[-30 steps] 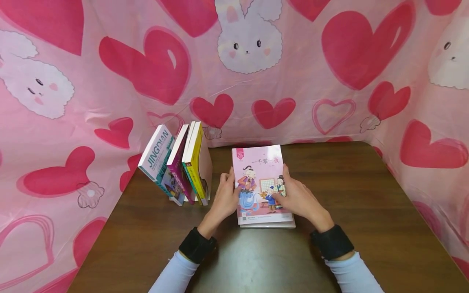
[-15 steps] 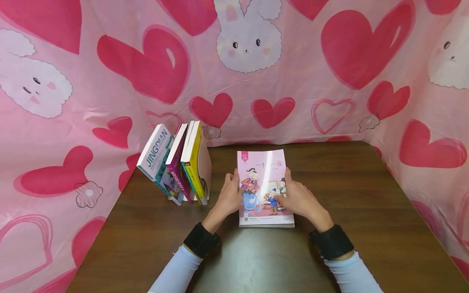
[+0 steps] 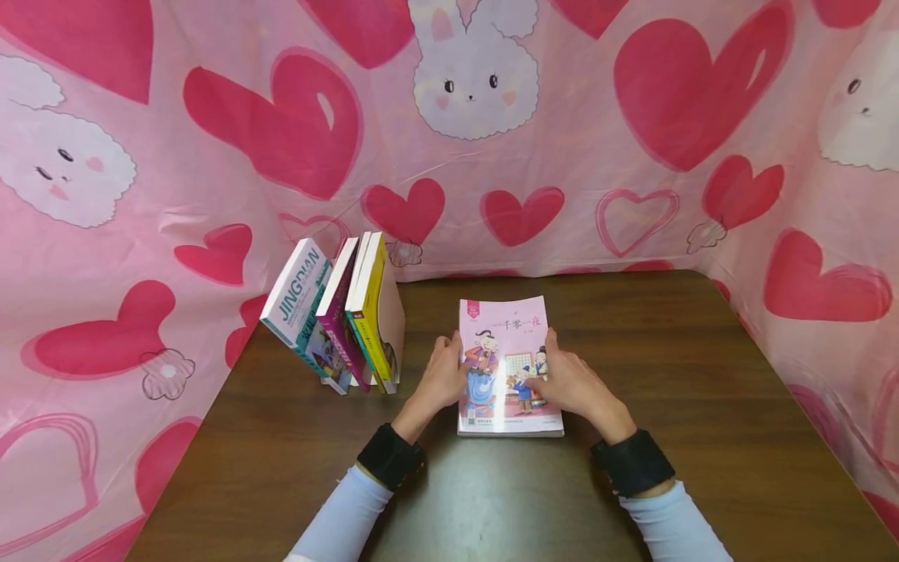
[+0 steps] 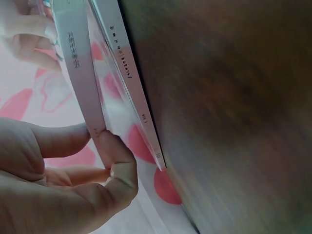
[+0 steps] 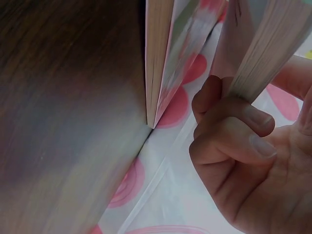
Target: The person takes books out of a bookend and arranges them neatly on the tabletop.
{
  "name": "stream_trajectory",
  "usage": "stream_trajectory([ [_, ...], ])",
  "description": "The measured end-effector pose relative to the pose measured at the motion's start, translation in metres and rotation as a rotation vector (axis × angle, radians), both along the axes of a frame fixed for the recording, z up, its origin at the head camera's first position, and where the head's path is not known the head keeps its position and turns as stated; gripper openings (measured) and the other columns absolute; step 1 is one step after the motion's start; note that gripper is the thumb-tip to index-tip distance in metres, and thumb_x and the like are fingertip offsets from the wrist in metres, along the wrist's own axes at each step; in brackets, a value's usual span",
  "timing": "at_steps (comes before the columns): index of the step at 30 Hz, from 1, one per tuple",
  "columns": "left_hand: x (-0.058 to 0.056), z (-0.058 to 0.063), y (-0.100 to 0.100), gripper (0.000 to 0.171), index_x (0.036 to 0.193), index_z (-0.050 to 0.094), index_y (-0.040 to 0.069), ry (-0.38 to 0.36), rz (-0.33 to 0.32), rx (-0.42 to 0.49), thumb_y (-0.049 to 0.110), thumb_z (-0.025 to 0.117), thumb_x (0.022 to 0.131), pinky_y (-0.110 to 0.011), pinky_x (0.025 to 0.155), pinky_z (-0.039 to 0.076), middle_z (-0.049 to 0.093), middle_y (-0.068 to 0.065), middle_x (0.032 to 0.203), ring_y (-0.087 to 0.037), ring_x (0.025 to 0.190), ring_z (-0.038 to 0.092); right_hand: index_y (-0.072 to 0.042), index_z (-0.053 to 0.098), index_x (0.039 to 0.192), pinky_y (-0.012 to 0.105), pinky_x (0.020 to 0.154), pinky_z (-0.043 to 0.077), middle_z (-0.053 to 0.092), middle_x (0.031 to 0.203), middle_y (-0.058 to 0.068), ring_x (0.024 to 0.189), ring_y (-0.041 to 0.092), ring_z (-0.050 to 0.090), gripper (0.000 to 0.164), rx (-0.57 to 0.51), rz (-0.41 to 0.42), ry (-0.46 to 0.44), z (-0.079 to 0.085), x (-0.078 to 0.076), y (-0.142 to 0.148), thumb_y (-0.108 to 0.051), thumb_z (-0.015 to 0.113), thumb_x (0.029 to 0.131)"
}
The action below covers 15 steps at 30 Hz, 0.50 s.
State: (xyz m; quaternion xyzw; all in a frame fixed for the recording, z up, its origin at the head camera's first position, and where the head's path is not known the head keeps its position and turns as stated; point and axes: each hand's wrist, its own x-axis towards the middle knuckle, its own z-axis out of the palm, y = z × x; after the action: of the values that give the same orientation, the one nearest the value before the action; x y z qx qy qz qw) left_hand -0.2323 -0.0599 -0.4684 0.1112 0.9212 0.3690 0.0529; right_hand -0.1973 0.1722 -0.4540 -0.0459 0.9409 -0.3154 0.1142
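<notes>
Between both hands is a pink-covered book (image 3: 502,359) with cartoon figures and Chinese characters on its front, cover facing up. My left hand (image 3: 444,376) grips its left edge, thumb over the cover and fingers curled under the spine, as the left wrist view shows. On the opposite side my right hand (image 3: 579,384) pinches the page edge, its fingers (image 5: 229,129) bent beneath. A second book (image 4: 134,83) lies flat on the table under the held one, with a gap between them in both wrist views. From the head, only its near edge peeks out.
Left of the hands, several books stand upright and leaning in a row: a teal-and-white one (image 3: 302,300), a purple one (image 3: 340,320) and a yellow one (image 3: 375,320). They sit on the brown wooden table (image 3: 674,367). A pink heart-and-rabbit cloth (image 3: 583,109) hangs behind.
The held book has shifted slightly right, and its far edge has come down toward me, so it now lines up more closely over the book below. Both hands keep their grip.
</notes>
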Motion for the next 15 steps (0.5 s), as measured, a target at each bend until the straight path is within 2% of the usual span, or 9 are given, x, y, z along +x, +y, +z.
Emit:
stream_trajectory([
  [6,-0.0037,-0.0025,0.0004,0.062,0.154,0.039,-0.010,-0.022,-0.028,-0.065,0.008,0.066,0.101,-0.057,0.110,0.050,0.054,-0.032,0.139,-0.038,0.115,0.057,0.013,0.005,0.159,0.056,0.091,0.057,0.055,0.142,0.037,0.098,0.035,0.065,0.104,-0.002,-0.002,-0.039,0.0002,0.0006,-0.0008,-0.027,0.077,0.094],
  [11,-0.0066,-0.0040,0.0000,0.057,0.147,0.048,-0.010,-0.006,-0.052,-0.094,0.007,0.070,0.097,-0.057,0.105,0.053,0.059,-0.030,0.128,-0.038,0.110,0.058,0.015,0.006,0.158,0.065,0.102,0.052,0.050,0.148,0.039,0.107,0.039,0.062,0.105,0.008,-0.002,-0.058,-0.0022,-0.0001,-0.0003,-0.028,0.077,0.094],
  [15,-0.0078,-0.0038,-0.0007,0.054,0.143,0.051,-0.012,0.005,-0.069,-0.125,0.007,0.070,0.096,-0.059,0.107,0.050,0.060,-0.031,0.128,-0.041,0.115,0.058,0.017,0.007,0.158,0.070,0.109,0.046,0.046,0.152,0.041,0.114,0.042,0.059,0.105,0.016,0.002,-0.060,-0.0047,-0.0017,-0.0002,-0.029,0.076,0.094],
])
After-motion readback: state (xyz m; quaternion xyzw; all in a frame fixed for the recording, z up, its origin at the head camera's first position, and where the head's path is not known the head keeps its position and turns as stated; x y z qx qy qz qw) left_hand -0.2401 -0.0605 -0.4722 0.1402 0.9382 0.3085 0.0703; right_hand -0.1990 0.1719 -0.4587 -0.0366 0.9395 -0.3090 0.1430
